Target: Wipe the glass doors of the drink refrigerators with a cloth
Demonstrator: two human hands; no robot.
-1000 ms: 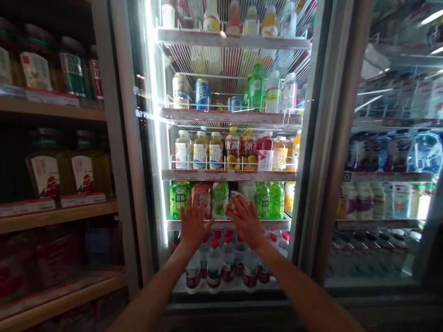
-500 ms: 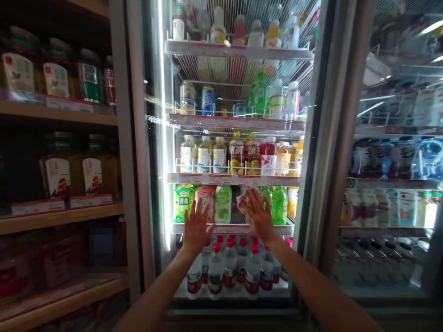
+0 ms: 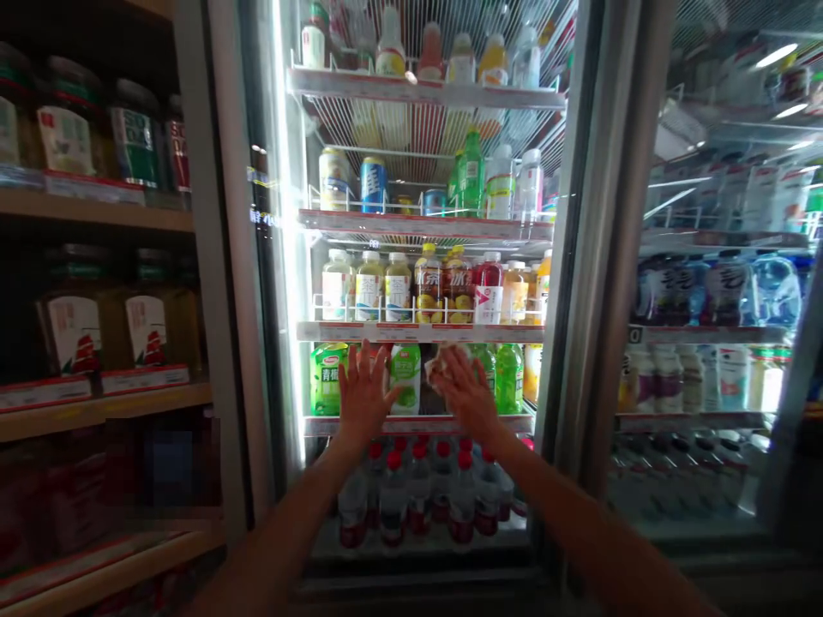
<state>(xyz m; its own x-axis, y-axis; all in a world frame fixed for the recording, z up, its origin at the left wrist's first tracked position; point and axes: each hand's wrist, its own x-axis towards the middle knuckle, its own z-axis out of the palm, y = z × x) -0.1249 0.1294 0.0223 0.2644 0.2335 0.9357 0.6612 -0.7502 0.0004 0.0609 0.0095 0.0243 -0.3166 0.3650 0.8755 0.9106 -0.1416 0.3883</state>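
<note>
A glass-doored drinks cooler [image 3: 582, 257] stands in front of me, with reflections showing on its pane. My left hand [image 3: 363, 394] is raised at the glass, fingers spread and holding nothing. It covers most of a reddish bottle and sits between two green-labelled bottles [image 3: 327, 381] on the fourth shelf. Under the fingers of my right hand [image 3: 466, 390] is a crumpled pale cloth [image 3: 441, 364], pressed toward the pane at the same height. Part of the cloth is hidden by that hand. Green bottles [image 3: 509, 377] show behind and to the right of it.
Bottles and cans [image 3: 373, 184] fill the shelves above, and red-capped bottles [image 3: 393, 501] stand at the bottom. To the left, wooden shelving [image 3: 141, 398] holds large bottles. A thick metal frame [image 3: 597, 214] separates this cooler from another stocked one on the right.
My left hand has moved up and rightward across the glass, now covering more of the reddish bottle. The right hand with the cloth stays at nearly the same spot. The whole view has shifted slightly.
</note>
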